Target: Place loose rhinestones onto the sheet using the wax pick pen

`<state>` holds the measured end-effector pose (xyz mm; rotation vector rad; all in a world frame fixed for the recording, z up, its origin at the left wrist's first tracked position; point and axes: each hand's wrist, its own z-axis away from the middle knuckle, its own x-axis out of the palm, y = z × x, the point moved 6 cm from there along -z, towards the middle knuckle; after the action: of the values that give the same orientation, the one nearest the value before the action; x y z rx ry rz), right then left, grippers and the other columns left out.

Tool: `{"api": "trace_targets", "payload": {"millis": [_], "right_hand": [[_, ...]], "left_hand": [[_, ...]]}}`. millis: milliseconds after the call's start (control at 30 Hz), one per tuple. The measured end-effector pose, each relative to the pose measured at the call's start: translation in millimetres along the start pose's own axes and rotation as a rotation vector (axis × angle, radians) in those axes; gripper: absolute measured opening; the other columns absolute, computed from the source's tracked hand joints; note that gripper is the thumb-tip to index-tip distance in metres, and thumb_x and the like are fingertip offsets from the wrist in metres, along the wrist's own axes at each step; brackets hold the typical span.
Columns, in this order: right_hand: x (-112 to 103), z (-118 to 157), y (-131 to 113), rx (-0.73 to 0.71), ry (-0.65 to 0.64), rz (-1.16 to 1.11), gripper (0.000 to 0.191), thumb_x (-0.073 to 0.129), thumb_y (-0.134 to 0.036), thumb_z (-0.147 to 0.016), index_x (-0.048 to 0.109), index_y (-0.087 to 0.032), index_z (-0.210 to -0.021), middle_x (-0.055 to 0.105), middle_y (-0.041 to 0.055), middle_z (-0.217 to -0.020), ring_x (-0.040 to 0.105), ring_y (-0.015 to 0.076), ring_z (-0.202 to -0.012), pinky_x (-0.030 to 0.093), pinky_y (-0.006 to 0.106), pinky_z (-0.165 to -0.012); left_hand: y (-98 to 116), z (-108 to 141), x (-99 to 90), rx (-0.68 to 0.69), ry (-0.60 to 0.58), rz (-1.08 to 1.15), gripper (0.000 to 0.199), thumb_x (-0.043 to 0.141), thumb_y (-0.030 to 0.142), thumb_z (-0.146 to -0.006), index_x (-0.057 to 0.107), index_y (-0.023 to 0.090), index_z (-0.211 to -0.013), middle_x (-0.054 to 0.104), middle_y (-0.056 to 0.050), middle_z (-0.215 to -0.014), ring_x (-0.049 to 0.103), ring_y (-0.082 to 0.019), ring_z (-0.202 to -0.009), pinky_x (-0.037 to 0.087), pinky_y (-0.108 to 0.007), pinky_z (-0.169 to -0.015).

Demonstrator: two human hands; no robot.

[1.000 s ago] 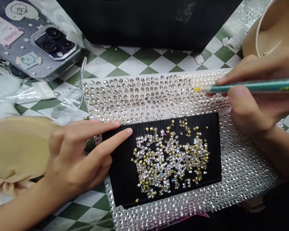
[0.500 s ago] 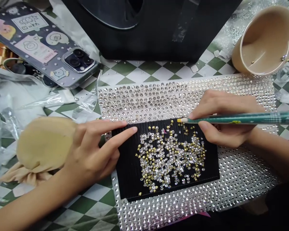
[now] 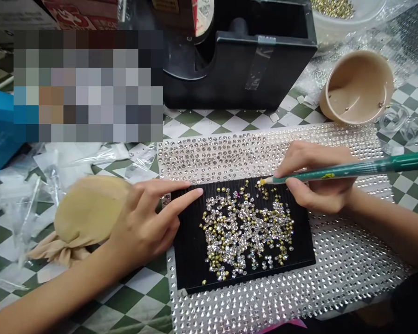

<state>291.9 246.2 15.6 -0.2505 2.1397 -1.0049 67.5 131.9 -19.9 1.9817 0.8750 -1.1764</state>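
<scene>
While the left hand [image 3: 142, 220] lies loosely spread, with two fingertips resting at the far left corner of a black tray [image 3: 191, 260], the right hand [image 3: 316, 178] pinches a green pencil-shaped stick [image 3: 369, 168] between thumb and fingers. The stick leans low, and its yellow tip [image 3: 264, 181] is down by a few little stones near the tray's far edge. I cannot tell if the tip touches them. Lots of shiny rhinestones [image 3: 249, 227], some showing clear tops and some showing gold backs, lie in a messy patch in the middle of the tray. The tray sits on a sparkly sheet [image 3: 351, 255] covered with rows of stones, and the sheet lies on a tabletop [image 3: 139, 294] with green and white diamonds. Left of the tray is a round, tan pouch [image 3: 90, 204] with a gathered end, near some clear plastic bags [image 3: 24, 218]. Past the sheet stands a big black holder [image 3: 264, 69]. To its right, a tan cup [image 3: 329, 109] tips toward us with a few tiny stones inside.
</scene>
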Motion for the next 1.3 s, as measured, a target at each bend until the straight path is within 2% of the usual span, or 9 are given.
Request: {"api": "trace_targets", "payload": {"millis": [133, 267, 467, 567, 700, 900, 1300], "right_hand": [[2, -1, -1, -0.001, -0.056, 0.038, 0.009, 0.06, -0.012, -0.078, 0.062, -0.021, -0.074, 0.066, -0.0024, -0.064, 0.055, 0.0082, -0.057, 0.045, 0.024, -0.051], [1, -1, -2, -0.003, -0.042, 0.029, 0.009, 0.06, -0.013, -0.078, 0.062, -0.021, -0.075, 0.066, -0.0023, -0.064, 0.055, 0.0086, -0.057, 0.045, 0.025, -0.052], [-15, 4, 8, 0.016, 0.282, 0.043, 0.013, 0.061, -0.011, -0.079, 0.067, -0.022, -0.079, 0.066, -0.0016, -0.069, 0.057, 0.0117, -0.058, 0.045, 0.029, -0.053], [-20, 1, 18, 0.058, 0.342, 0.199, 0.011, 0.063, -0.013, -0.082, 0.067, -0.023, -0.083, 0.068, -0.0002, -0.075, 0.062, 0.0156, -0.066, 0.05, 0.033, -0.061], [-23, -5, 28, 0.068, 0.315, 0.379, 0.01, 0.064, -0.017, -0.085, 0.067, -0.026, -0.087, 0.072, 0.0012, -0.081, 0.065, 0.0195, -0.074, 0.053, 0.039, -0.072], [-19, -6, 32, 0.046, 0.283, 0.352, 0.009, 0.066, -0.021, -0.087, 0.068, -0.029, -0.092, 0.073, 0.0007, -0.083, 0.067, 0.0202, -0.078, 0.053, 0.038, -0.072], [-15, -8, 36, 0.114, 0.221, 0.294, 0.008, 0.064, -0.023, -0.09, 0.067, -0.029, -0.091, 0.073, 0.0005, -0.083, 0.067, 0.019, -0.077, 0.054, 0.036, -0.071]], "left_hand": [[0, -2, 0.1, 0.004, -0.003, 0.002, 0.049, 0.046, -0.001, -0.084, 0.061, 0.02, -0.127, 0.063, -0.011, -0.115, 0.061, -0.025, -0.101, 0.05, -0.044, -0.089], [-1, 0, 2.1, -0.002, -0.01, 0.011, 0.055, 0.046, 0.0, -0.085, 0.058, 0.021, -0.134, 0.063, -0.012, -0.116, 0.062, -0.025, -0.102, 0.051, -0.045, -0.089], [-5, 7, 5.4, -0.061, -0.008, 0.059, 0.069, 0.048, 0.003, -0.085, 0.045, 0.032, -0.148, 0.065, -0.01, -0.121, 0.062, -0.027, -0.107, 0.056, -0.048, -0.092], [-6, 10, 6.8, -0.078, -0.001, 0.07, 0.071, 0.048, 0.004, -0.085, 0.042, 0.035, -0.15, 0.066, -0.009, -0.122, 0.062, -0.027, -0.107, 0.057, -0.05, -0.091], [-6, 10, 7.5, -0.081, 0.003, 0.053, 0.07, 0.048, 0.005, -0.086, 0.043, 0.036, -0.148, 0.066, -0.008, -0.123, 0.062, -0.026, -0.107, 0.057, -0.049, -0.092], [-4, 7, 6.6, -0.04, 0.012, 0.025, 0.061, 0.047, 0.005, -0.087, 0.048, 0.031, -0.143, 0.066, -0.009, -0.121, 0.061, -0.025, -0.106, 0.056, -0.045, -0.091], [-3, 7, 4.8, -0.072, 0.0, 0.048, 0.064, 0.048, 0.002, -0.086, 0.049, 0.031, -0.143, 0.065, -0.009, -0.121, 0.062, -0.025, -0.107, 0.055, -0.046, -0.093]]}}
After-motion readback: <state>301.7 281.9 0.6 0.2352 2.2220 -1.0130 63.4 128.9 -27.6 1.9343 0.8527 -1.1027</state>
